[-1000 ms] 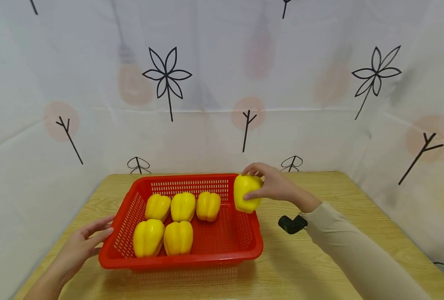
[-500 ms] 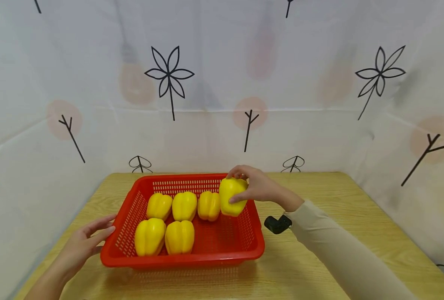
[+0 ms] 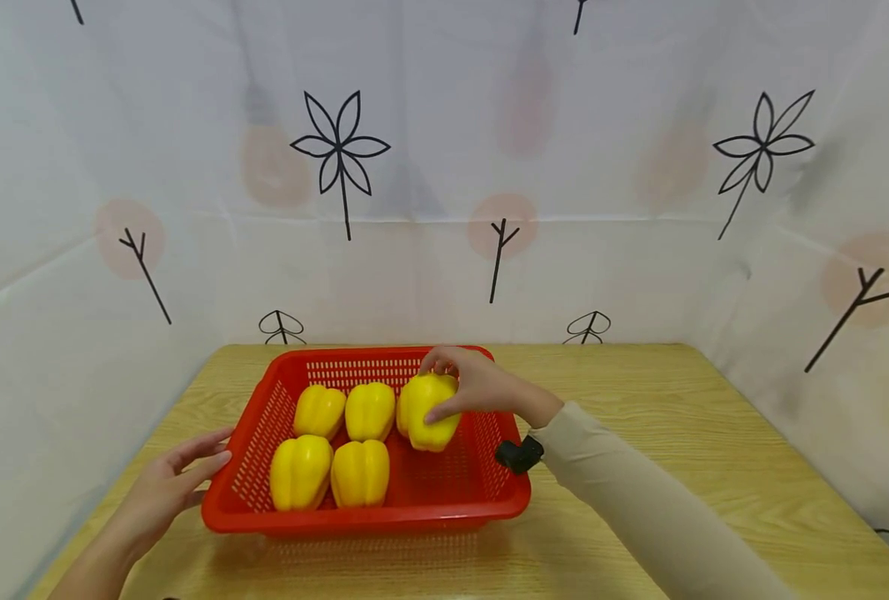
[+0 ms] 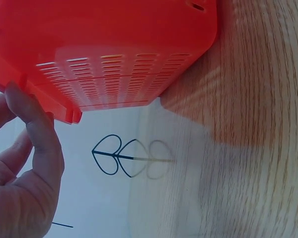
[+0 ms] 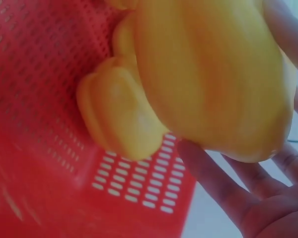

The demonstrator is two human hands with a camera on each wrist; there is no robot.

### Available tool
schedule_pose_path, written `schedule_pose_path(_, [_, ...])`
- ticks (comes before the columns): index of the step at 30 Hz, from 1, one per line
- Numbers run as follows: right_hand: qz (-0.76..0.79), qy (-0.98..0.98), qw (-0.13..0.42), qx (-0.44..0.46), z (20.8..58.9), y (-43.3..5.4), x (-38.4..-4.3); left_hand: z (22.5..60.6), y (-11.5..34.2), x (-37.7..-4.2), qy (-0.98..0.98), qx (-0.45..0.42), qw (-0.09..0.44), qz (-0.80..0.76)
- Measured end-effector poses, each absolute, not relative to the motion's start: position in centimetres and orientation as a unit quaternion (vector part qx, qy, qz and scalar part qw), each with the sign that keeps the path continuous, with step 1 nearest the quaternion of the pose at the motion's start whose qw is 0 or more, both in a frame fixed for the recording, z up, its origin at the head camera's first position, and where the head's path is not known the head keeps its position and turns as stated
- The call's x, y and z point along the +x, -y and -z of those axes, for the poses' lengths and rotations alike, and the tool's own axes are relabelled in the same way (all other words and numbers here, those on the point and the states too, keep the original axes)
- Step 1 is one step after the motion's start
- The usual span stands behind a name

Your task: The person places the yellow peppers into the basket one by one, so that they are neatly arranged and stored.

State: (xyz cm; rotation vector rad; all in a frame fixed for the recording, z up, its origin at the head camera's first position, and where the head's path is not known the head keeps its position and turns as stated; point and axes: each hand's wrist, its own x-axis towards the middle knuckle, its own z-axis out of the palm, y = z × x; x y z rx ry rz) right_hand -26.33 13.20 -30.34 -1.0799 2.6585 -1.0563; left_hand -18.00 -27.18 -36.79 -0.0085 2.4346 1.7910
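Note:
My right hand grips a yellow bell pepper over the red basket, thumb on its near side and fingers behind. The held pepper overlaps the right-hand pepper of the back row. In the right wrist view the held bell pepper fills the upper middle, with another pepper lower beside it. Two peppers show further left in the back row. The front row has two more peppers. My left hand touches the left rim with loosely bent fingers, fingertips at its edge.
The basket has slotted walls and stands on a light wood table. A pale cloth with flower and twig drawings hangs behind and at both sides. A small black device is on my right wrist, at the sleeve's end.
My right hand has carried the pepper leftward and slightly down, from the basket's back right corner to beside the back row. My left hand has stayed at the rim.

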Motion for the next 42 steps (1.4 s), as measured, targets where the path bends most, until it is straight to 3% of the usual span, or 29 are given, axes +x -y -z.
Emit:
schedule_pose_path(15, [0.265, -0.885, 0.171, -0.343, 32.9, -10.2, -26.4, 36.9, 27.0, -18.0, -0.8, 0.008, 0.065, -0.597])
schedule_pose_path(27, [0.233, -0.889, 0.221, -0.326, 34.1, -9.8, -26.1, 36.9, 27.1, -18.0, -0.799, 0.005, 0.065, -0.598])
schedule_pose_path(34, [0.253, -0.894, 0.189, -0.319, 32.7, -11.6, -26.0, 37.0, 27.0, -18.1, -0.8, -0.001, 0.075, -0.596])
schedule_pose_path(42, [0.326, -0.878, 0.085, -0.338, 30.1, -14.1, -25.5, 37.0, 27.6, -17.6, -0.79, 0.003, 0.036, -0.611])
